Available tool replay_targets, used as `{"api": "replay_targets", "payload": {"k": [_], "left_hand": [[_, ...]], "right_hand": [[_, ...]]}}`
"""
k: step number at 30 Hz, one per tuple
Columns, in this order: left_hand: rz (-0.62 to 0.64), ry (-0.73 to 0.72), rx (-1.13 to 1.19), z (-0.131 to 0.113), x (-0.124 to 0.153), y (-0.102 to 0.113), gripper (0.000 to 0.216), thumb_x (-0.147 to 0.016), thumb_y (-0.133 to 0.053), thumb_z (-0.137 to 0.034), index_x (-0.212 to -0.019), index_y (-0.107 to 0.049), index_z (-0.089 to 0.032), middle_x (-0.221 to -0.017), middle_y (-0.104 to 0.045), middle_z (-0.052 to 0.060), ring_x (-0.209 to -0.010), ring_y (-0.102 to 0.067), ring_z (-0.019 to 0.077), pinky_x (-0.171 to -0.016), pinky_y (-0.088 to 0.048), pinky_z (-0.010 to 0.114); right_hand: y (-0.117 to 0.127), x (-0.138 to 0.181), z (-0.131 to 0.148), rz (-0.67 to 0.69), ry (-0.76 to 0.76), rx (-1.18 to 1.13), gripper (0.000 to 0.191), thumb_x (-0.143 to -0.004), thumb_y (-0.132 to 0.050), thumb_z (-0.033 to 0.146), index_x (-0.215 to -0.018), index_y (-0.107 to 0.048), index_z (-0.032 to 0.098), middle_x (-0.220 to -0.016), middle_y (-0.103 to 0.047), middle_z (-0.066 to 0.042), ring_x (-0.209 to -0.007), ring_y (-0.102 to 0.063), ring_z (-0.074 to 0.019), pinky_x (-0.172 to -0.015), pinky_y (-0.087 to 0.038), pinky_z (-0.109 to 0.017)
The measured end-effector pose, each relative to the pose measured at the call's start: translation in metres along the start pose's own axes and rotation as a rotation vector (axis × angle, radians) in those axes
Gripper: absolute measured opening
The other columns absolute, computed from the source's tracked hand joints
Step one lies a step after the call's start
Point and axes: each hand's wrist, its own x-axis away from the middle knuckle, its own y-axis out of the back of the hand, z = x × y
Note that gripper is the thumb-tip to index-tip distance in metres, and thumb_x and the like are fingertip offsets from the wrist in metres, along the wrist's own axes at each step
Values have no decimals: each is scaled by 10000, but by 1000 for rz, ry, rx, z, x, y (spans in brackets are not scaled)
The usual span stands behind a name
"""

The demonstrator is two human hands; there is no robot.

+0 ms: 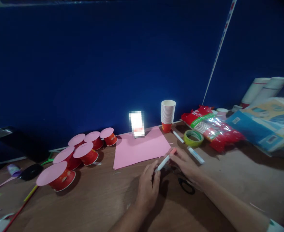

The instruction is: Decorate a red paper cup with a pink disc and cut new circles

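Note:
Between my two hands, in front of the pink paper sheets [142, 146], is a marker [163, 162] with a white barrel and an orange-red end, held at a slant. My left hand [149, 182] is closed around its lower white end. The fingers of my right hand [184, 162] pinch the orange-red end; whether that is a cap coming off cannot be seen. Just below my right hand lies a black ring-shaped handle [186, 186], perhaps of scissors, the rest hidden by the hand. A second white marker-like stick [178, 136] rests beyond my right hand.
Several red paper cups topped with pink discs [85, 154] stand at left. A cup stack [167, 114] is at the back. At right are a tape roll [193, 138], a white tube [196, 155], a red plastic pack [211, 127] and a blue package [255, 129]. A bright blurred screen [137, 124] stands behind the paper.

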Motion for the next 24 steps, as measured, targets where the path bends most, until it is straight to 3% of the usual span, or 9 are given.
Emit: {"api": "replay_targets", "payload": {"k": [2,5,8,11,15,18,21,24], "left_hand": [[-24,8,-4,3,1,-2,335,-925,-452,-247,-1242,-556,-216,-1187,-622,99,-1083,-570,226,-944,-452,386],[-39,44,-3,7,3,-3,341,-916,-477,-267,-1246,-542,-214,-1145,-638,102,-1028,-599,221,-894,-482,373],[-25,84,-1,9,4,-4,342,-924,-460,-286,-1248,-526,-201,-1090,-653,96,-974,-616,209,-860,-491,360],[-15,88,-11,8,3,-3,325,-926,-449,-295,-1220,-542,-192,-1076,-655,94,-973,-614,209,-871,-479,359],[-15,78,-19,7,2,-3,305,-923,-452,-295,-1184,-568,-189,-1084,-657,96,-980,-612,211,-889,-468,363],[-18,68,-5,6,2,-3,298,-924,-446,-287,-1172,-575,-183,-1095,-656,102,-983,-612,211,-885,-470,362],[-15,58,-2,5,3,-3,289,-923,-451,-281,-1163,-582,-188,-1094,-658,97,-981,-615,209,-876,-473,357],[-18,53,-5,5,2,-4,279,-919,-459,-272,-1151,-590,-191,-1102,-659,94,-992,-611,211,-882,-470,358]], "right_hand": [[20,-6,3,-137,45,273,316,-878,-416,491,-1023,-499,222,-713,-554,21,-614,-556,-147,-551,-449,-252],[54,-11,4,-223,58,484,352,-810,-527,467,-1046,-521,206,-706,-587,-7,-641,-563,-187,-581,-424,-284],[75,-13,1,-243,20,879,342,-731,-648,451,-954,-590,198,-675,-617,-34,-671,-593,-235,-577,-380,-294],[78,-12,2,-233,30,1154,367,-781,-604,474,-1044,-586,219,-833,-677,-64,-796,-634,-260,-601,-383,-288],[79,-8,8,-251,0,1306,366,-858,-482,514,-1008,-594,199,-932,-678,-112,-857,-643,-281,-612,-404,-303],[86,-4,5,-158,-34,1338,372,-801,-560,518,-1007,-600,211,-1042,-644,-128,-886,-645,-300,-610,-423,-312],[92,-4,-6,-72,22,1310,364,-754,-630,343,-1088,-587,204,-1152,-593,-138,-895,-649,-282,-647,-447,-311],[90,-7,-15,-57,114,1296,361,-770,-547,161,-1129,-574,187,-1154,-597,-129,-874,-651,-236,-680,-453,-289]]}}
